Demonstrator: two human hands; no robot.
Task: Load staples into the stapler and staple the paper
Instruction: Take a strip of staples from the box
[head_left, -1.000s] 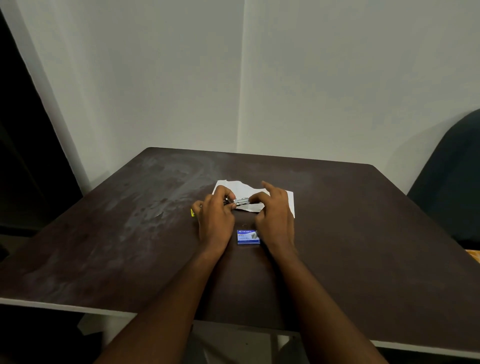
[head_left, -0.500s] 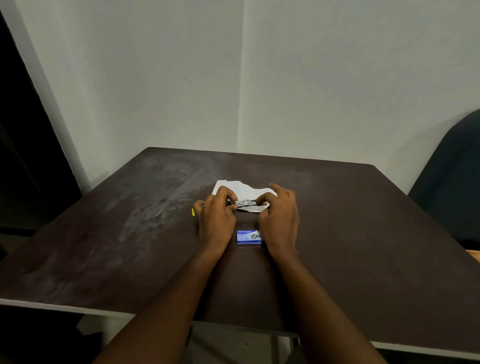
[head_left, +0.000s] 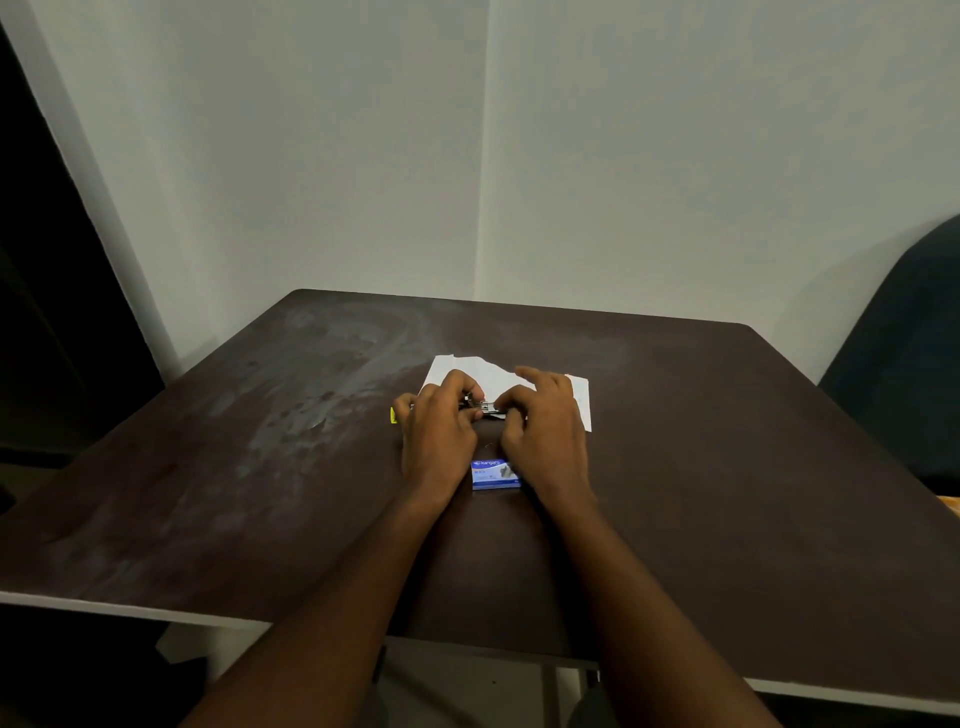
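A small stapler (head_left: 485, 408) with a shiny metal middle and a yellow end lies between my two hands on the dark table (head_left: 727, 467). My left hand (head_left: 439, 431) grips its left part, fingers curled over it. My right hand (head_left: 545, 426) pinches the metal part from the right with thumb and forefinger, the other fingers spread. White torn paper (head_left: 467, 369) lies just behind both hands, partly hidden by them. A blue staple box (head_left: 493, 474) sits on the table between my wrists.
The table's white front edge (head_left: 130, 608) runs close to me. Pale walls meet in a corner behind the table. A dark chair back (head_left: 904, 353) stands at the right, and a dark opening lies at the left.
My right hand has slid slightly left along the stapler's metal part, closer to my left hand. The left hand, paper and staple box stay where they were.
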